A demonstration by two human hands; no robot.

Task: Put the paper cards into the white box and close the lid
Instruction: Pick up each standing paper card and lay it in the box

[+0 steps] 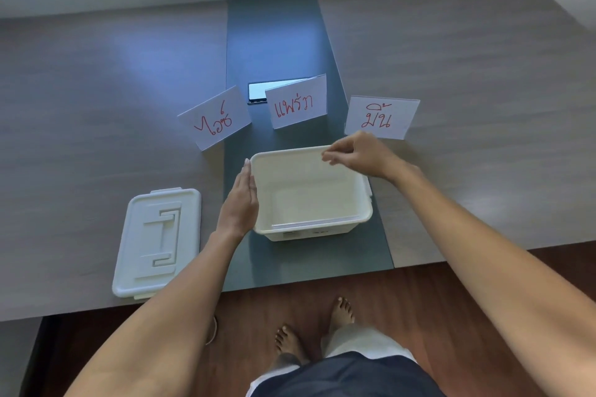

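The white box (354, 216) stands open and empty near the table's front edge. Its lid (154, 242) lies flat on the table to the left. Three folded white cards with red writing stand behind the box: a left card (214, 118), a middle card (296, 101) and a right card (382, 118). My left hand (238, 200) rests flat against the box's left wall, fingers straight. My right hand (358, 153) hovers over the box's far right rim, fingers loosely curled with nothing in them, just in front of the right card.
A dark strip (277, 42) runs down the table's middle, with a small rectangular hatch (258, 92) behind the middle card. The table's front edge is close to my body; my bare feet (316, 329) stand on the wooden floor below.
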